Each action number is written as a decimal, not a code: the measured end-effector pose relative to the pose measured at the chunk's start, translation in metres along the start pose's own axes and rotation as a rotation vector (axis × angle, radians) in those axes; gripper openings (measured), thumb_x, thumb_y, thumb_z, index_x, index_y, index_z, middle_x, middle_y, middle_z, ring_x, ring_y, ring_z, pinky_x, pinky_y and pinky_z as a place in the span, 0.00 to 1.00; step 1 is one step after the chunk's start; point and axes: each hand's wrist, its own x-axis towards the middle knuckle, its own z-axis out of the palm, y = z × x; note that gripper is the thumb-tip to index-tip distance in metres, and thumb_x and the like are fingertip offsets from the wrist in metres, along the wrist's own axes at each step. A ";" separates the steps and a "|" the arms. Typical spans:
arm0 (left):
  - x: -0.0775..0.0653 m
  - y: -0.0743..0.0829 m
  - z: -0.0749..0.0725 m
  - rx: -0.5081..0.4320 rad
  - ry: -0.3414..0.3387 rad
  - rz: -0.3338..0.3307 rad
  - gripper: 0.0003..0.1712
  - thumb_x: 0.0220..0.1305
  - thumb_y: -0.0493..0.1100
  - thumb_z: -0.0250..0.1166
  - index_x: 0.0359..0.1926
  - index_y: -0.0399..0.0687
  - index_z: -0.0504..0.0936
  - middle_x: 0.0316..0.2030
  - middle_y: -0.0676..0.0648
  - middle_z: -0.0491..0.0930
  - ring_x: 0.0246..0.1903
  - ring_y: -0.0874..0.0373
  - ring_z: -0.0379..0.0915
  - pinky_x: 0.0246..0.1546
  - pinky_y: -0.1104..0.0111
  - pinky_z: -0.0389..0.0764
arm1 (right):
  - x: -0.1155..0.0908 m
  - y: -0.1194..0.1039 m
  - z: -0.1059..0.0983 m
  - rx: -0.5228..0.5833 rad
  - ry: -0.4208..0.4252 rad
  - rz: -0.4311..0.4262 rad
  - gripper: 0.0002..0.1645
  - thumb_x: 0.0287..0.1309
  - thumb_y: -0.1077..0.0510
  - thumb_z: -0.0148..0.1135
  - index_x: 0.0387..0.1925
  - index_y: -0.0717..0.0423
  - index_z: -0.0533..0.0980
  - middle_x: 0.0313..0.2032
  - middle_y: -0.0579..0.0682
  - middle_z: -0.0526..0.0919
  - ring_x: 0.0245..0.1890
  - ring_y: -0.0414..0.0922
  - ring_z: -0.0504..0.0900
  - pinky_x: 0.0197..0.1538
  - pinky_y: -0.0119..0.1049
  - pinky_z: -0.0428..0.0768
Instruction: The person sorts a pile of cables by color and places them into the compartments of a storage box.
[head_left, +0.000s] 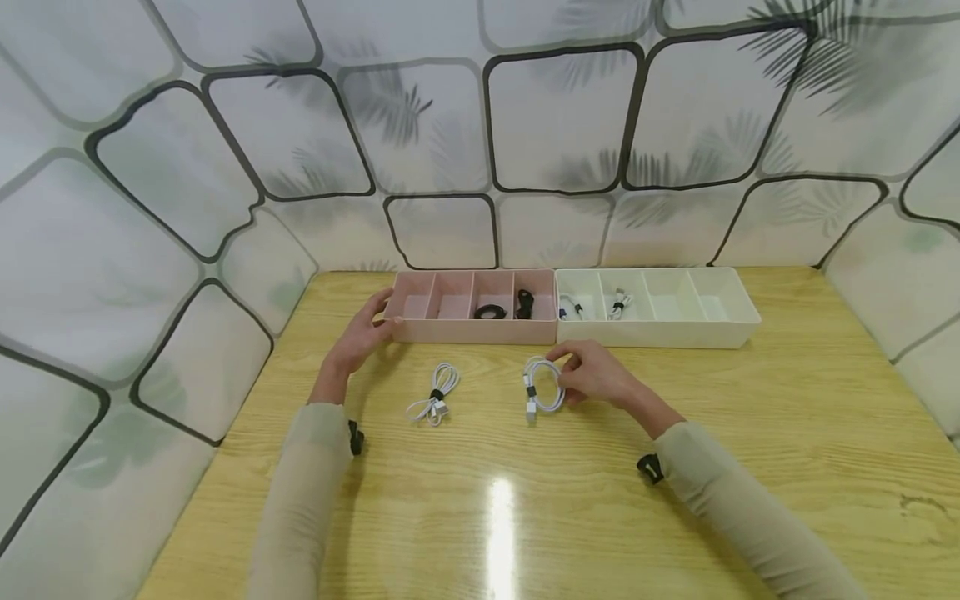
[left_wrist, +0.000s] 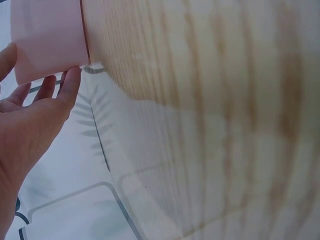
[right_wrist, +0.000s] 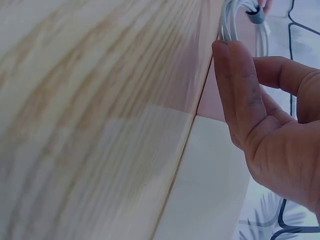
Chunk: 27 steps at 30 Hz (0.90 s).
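Note:
At the left end of the pink divided box [head_left: 474,332], my left hand [head_left: 362,336] rests its fingertips on the end wall. In the left wrist view its fingers are fairly straight against the pink wall [left_wrist: 47,42]. My right hand [head_left: 594,372] pinches the right side of a coiled white USB cable [head_left: 556,406] with a dark tie. The right wrist view has this cable coil [right_wrist: 233,22] right at the fingertips, its far part cut off by the frame. Another white USB cable [head_left: 447,379], bundled with a black tie, lies on the table between the hands.
A white divided box [head_left: 652,335] stands end to end with the pink one. Its two left compartments hold white cables [head_left: 619,305]. In the pink box, the two right compartments hold black cables [head_left: 524,304]. The wooden table [head_left: 420,508] meets a patterned backdrop [head_left: 555,125] behind the boxes.

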 end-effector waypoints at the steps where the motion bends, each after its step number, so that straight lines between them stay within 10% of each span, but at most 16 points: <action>1: -0.002 0.004 0.001 0.000 -0.001 -0.002 0.39 0.75 0.35 0.52 0.78 0.36 0.43 0.75 0.27 0.43 0.69 0.26 0.50 0.65 0.39 0.60 | 0.000 0.000 -0.001 -0.002 0.002 0.003 0.26 0.55 0.72 0.58 0.58 0.67 0.75 0.34 0.59 0.79 0.23 0.46 0.82 0.31 0.43 0.86; 27: -0.001 0.002 0.001 -0.013 -0.002 -0.004 0.39 0.76 0.36 0.52 0.78 0.35 0.42 0.74 0.26 0.42 0.70 0.26 0.47 0.66 0.37 0.58 | -0.014 0.002 -0.026 0.009 0.053 -0.002 0.21 0.62 0.70 0.52 0.56 0.75 0.75 0.35 0.64 0.81 0.25 0.46 0.84 0.33 0.45 0.86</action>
